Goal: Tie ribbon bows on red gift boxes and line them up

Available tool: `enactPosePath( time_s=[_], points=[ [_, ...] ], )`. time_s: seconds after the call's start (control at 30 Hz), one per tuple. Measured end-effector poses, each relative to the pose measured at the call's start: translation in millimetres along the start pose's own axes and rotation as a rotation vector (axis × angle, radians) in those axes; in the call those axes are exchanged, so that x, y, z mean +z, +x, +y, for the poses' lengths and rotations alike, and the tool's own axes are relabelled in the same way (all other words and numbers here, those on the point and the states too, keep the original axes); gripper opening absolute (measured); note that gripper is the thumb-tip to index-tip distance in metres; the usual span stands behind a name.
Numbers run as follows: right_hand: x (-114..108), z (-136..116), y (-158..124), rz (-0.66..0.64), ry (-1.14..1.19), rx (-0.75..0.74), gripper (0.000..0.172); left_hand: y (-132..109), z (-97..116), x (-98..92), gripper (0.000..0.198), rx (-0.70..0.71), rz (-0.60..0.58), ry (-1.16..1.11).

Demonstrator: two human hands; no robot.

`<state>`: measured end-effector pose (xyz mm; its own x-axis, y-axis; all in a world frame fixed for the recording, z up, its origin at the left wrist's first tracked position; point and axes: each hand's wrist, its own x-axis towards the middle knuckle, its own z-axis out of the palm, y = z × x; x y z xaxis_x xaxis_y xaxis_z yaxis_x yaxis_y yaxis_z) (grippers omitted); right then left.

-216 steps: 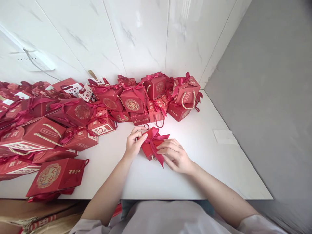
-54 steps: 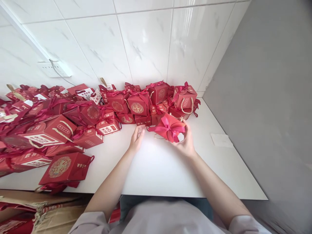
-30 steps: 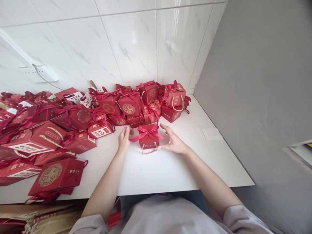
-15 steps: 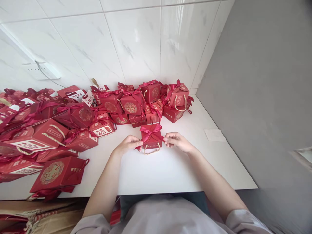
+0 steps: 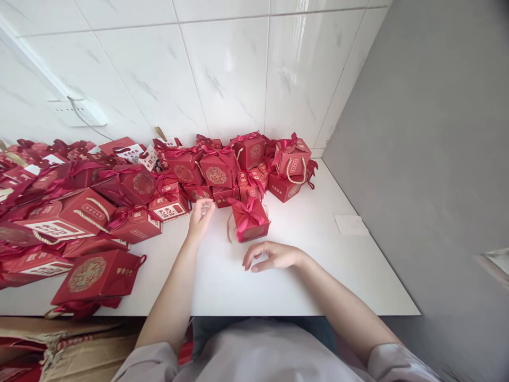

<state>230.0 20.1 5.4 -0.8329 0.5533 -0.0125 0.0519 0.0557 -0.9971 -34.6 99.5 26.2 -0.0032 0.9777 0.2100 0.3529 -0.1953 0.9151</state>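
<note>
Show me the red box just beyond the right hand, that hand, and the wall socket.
Red box [image 5: 255, 230]: head view, its near side face.
Right hand [image 5: 277, 255]: head view, back of the hand.
Wall socket [image 5: 85, 113]: head view, its white faceplate.

The paper box [image 5: 259, 229] looks smooth, its cloth ribbon [image 5: 250, 211] glossy

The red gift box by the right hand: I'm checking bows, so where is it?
In the head view, the red gift box sits mid-picture on the white table, in front of the stacked boxes, right of the left hand.
</note>
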Motion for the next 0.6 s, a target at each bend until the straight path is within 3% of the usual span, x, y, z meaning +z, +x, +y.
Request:
enactPosePath(
  time_s=[0.07, 0.1, 0.17, 0.23, 0.3, 0.37, 0.5, 0.6],
  points=[
    [4.4, 1.4, 3.1, -0.031, -0.005, -0.005, 0.027, -0.9, 14.1, -3.7, 0.045, 0.062, 0.085, 0.059],
    [4.9, 3.2, 4.0, -0.034, -0.002, -0.006, 0.027, -2.9, 24.3, -4.4, 0.046, 0.108, 0.069, 0.098],
    [3.1, 8.5, 5.0, -0.024, 0.016, -0.007, 0.028, -7.5, 47.9, -2.8, 0.053, 0.261, -0.118, 0.257],
    [-0.4, 14.7, 5.3, -0.01, 0.046, -0.006, 0.031, -9.2, 70.4, 2.9, 0.077, 0.37, -0.392, 0.412],
    [-3.6, 19.9, 5.6, 0.004, 0.079, -0.004, 0.034, -5.8, 86.2, 12.3, 0.106, 0.387, -0.62, 0.531],
    [-5.3, 22.7, 5.7, 0.019, 0.106, -0.002, 0.035, 1.0, 94.1, 23.9, 0.121, 0.341, -0.747, 0.645],
    [-5.8, 21.0, 4.9, 0.047, 0.134, 0.006, 0.036, 9.0, 101.3, 42.3, 0.11, 0.229, -0.797, 0.853],
    [-5.4, 18.1, 3.2, 0.064, 0.15, 0.014, 0.036, 4.7, 113.7, 39.3, 0.091, 0.221, -0.783, 0.984]
  ],
)
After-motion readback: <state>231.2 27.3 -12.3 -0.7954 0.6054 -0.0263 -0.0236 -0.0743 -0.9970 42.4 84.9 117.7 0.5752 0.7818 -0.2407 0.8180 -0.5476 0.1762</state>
